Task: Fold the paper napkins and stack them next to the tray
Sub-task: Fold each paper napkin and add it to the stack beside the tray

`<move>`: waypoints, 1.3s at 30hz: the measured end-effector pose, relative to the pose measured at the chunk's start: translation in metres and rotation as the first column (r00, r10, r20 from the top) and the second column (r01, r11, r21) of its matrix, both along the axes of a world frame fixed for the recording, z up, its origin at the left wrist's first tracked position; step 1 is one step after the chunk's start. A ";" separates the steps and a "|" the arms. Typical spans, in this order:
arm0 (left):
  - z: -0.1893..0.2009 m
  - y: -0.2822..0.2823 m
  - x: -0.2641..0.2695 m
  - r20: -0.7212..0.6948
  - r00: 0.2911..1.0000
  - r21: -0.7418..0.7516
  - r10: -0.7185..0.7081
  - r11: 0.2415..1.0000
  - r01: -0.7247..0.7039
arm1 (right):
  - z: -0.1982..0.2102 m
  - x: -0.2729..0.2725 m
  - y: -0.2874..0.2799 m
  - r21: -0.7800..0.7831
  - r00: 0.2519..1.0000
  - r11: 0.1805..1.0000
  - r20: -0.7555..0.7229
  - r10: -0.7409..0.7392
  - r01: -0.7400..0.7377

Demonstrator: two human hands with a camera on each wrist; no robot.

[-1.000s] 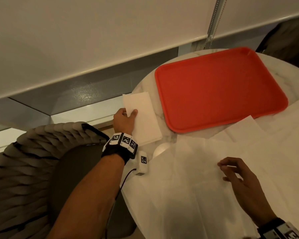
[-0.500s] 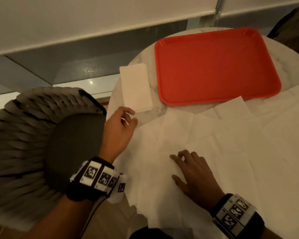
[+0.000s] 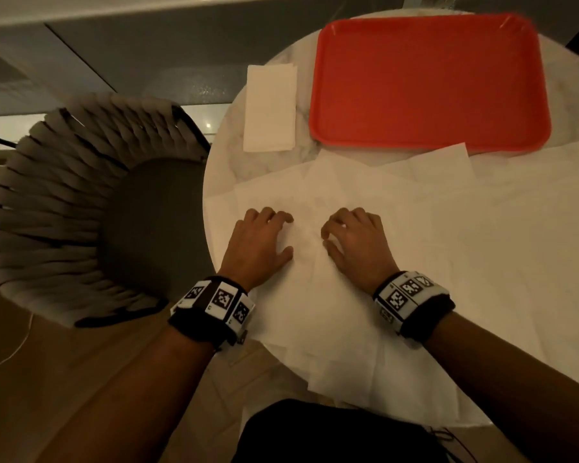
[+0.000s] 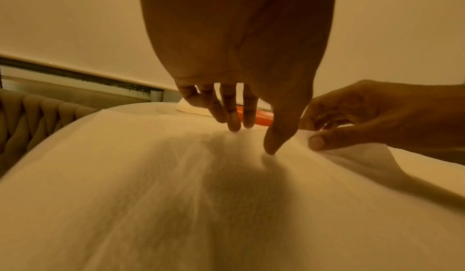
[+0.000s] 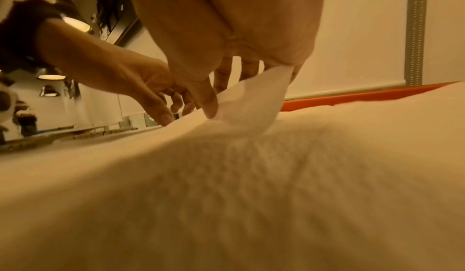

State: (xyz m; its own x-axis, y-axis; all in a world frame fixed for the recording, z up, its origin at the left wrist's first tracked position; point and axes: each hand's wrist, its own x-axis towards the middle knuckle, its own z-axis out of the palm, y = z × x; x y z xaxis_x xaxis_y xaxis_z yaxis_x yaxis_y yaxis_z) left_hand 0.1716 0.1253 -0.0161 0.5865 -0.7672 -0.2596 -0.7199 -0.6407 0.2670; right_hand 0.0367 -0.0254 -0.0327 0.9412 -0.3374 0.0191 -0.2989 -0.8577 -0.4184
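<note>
A red tray (image 3: 428, 81) lies at the far right of the round marble table (image 3: 229, 152). Just left of it sits a stack of folded white napkins (image 3: 269, 108). Unfolded napkins (image 3: 415, 245) cover the near half of the table and overlap each other. My left hand (image 3: 286, 233) rests its fingertips and thumb on the top sheet. Close beside it, my right hand (image 3: 327, 237) pinches a raised flap of that napkin (image 5: 254, 100) between thumb and fingers. The left wrist view shows the left hand (image 4: 253, 140) pressing down and the right hand (image 4: 314, 136) holding the lifted edge.
A woven chair (image 3: 81, 202) stands against the table's left edge. Some napkins hang over the near edge (image 3: 348, 379) above a dark garment (image 3: 331, 432). A window ledge and blind run behind the table.
My left hand left the folded stack and came back onto the loose napkins. The right hand slid left beside it and took hold of a napkin edge. The head view tilted down.
</note>
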 end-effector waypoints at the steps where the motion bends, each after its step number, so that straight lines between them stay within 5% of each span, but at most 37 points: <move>1: 0.002 -0.001 -0.002 -0.012 1.000 -0.018 0.025 1.000 -0.025 | 0.002 -0.001 -0.001 0.035 1.000 0.999 0.013 0.003 -0.003; 7: 0.026 0.001 -0.002 -0.207 0.960 -0.121 0.188 0.969 -0.216 | 0.033 -0.015 -0.018 0.445 0.997 0.895 0.046 -0.065 0.038; 11: 0.052 0.007 0.001 -0.575 0.770 -0.240 0.277 0.843 -0.482 | 0.045 -0.032 -0.042 0.696 0.980 0.691 -0.143 -0.137 0.198; 14: 0.062 0.008 -0.004 -0.706 0.635 -0.238 0.314 0.740 -0.630 | 0.040 -0.043 -0.043 0.870 0.958 0.416 -0.184 -0.222 0.263; 17: 0.066 0.004 -0.009 -0.673 0.648 -0.231 0.358 0.730 -0.644 | 0.035 -0.046 -0.035 0.917 0.906 0.233 -0.229 -0.356 0.323; 23: 0.091 -0.028 -0.040 -0.617 0.748 -0.324 0.247 0.786 -0.527 | 0.050 -0.036 -0.012 0.971 0.921 0.105 -0.166 -0.351 0.215; 25: 0.096 -0.041 -0.053 -0.727 0.661 -0.280 0.187 0.798 -0.534 | 0.060 -0.030 -0.005 0.990 0.930 -0.059 -0.142 -0.339 0.129; 28: 0.096 -0.054 -0.056 -0.889 0.441 -0.193 0.127 0.768 -0.610 | 0.073 -0.018 -0.003 0.942 0.916 -0.332 -0.173 -0.363 0.047; 30: 0.091 -0.053 -0.041 -0.912 0.398 -0.237 0.098 0.668 -0.706 | 0.071 -0.010 -0.004 0.965 0.888 -0.258 -0.155 -0.432 0.043; 32: 0.084 -0.046 -0.018 -0.810 0.563 -0.353 0.167 0.626 -0.695 | 0.061 -0.004 -0.006 0.988 0.846 -0.052 -0.150 -0.511 0.143; 34: 0.071 -0.036 0.003 -0.720 0.655 -0.345 0.228 0.701 -0.624 | 0.054 0.004 -0.006 0.973 0.816 0.045 -0.164 -0.555 0.226; 37: 0.058 -0.031 0.027 -0.741 0.646 -0.215 0.185 0.845 -0.489 | 0.053 0.024 -0.006 0.953 0.792 0.132 -0.145 -0.592 0.273; 39: 0.052 -0.038 0.047 -0.722 0.674 -0.260 0.159 0.839 -0.477 | 0.053 0.038 -0.007 0.951 0.770 0.135 -0.138 -0.623 0.279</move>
State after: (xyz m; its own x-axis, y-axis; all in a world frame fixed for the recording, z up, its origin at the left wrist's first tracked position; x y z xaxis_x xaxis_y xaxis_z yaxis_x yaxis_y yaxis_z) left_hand 0.2189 0.0873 0.0359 0.6151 -0.6853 -0.3898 -0.0286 -0.5135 0.8576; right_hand 0.0750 -0.0329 0.0199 0.6200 -0.6462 -0.4451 -0.2294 0.3932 -0.8904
